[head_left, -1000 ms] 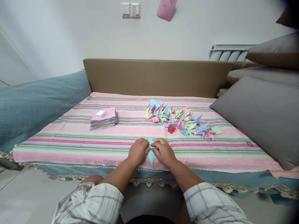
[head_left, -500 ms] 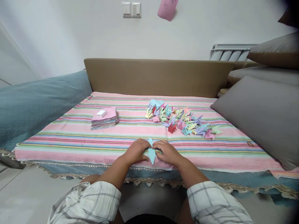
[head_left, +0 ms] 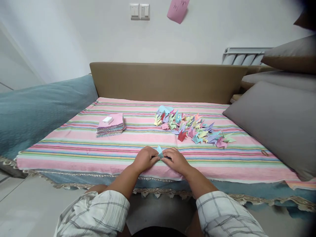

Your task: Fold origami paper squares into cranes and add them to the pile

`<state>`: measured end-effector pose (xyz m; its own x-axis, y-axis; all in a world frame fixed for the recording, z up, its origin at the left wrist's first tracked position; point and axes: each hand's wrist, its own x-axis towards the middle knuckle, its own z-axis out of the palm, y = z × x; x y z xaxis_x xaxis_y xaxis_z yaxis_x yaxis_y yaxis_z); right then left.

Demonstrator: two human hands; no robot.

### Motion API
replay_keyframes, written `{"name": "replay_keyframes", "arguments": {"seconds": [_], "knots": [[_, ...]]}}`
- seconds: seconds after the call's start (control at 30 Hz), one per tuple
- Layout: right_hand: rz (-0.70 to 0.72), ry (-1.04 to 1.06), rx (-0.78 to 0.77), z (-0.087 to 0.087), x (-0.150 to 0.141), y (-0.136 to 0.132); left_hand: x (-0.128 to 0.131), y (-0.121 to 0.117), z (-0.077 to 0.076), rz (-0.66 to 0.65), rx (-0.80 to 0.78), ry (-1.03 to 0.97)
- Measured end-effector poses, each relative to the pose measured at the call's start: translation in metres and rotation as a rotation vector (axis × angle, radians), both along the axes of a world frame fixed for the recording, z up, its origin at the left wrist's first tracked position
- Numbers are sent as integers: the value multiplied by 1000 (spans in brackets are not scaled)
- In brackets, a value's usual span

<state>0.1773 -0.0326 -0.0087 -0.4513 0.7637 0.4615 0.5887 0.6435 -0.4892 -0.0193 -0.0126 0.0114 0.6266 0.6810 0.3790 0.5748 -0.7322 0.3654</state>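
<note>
A small light-blue folded paper (head_left: pixel 160 150) lies between my two hands near the front of the striped cloth, its pointed tip facing away from me. My left hand (head_left: pixel 147 158) pinches its left side with thumb and fingers together. From the right, my right hand (head_left: pixel 175 160) grips the other side the same way. The paper's lower part is partly hidden by my fingertips. Beyond my hands, to the right, lies a heap of folded paper cranes (head_left: pixel 190 128) in many colours.
A stack of coloured paper squares (head_left: pixel 111 126) with a white box-like block (head_left: pixel 108 120) on top sits at the left. Grey cushions (head_left: pixel 274 121) pile up at the right; a brown backrest (head_left: pixel 163 82) runs along the back. A blue armrest (head_left: pixel 46 105) bounds the left.
The light-blue paper was a long diamond lying flat; its near half is now folded up towards the far tip. My thumbs have moved in and up to meet my fingers.
</note>
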Motion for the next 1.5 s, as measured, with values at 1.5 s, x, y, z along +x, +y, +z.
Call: {"name": "replay_keyframes", "arguments": {"seconds": [1.5], "knots": [[-366,38,-25,-8,-23,-4,8,-4,-13,367,34,23]]}}
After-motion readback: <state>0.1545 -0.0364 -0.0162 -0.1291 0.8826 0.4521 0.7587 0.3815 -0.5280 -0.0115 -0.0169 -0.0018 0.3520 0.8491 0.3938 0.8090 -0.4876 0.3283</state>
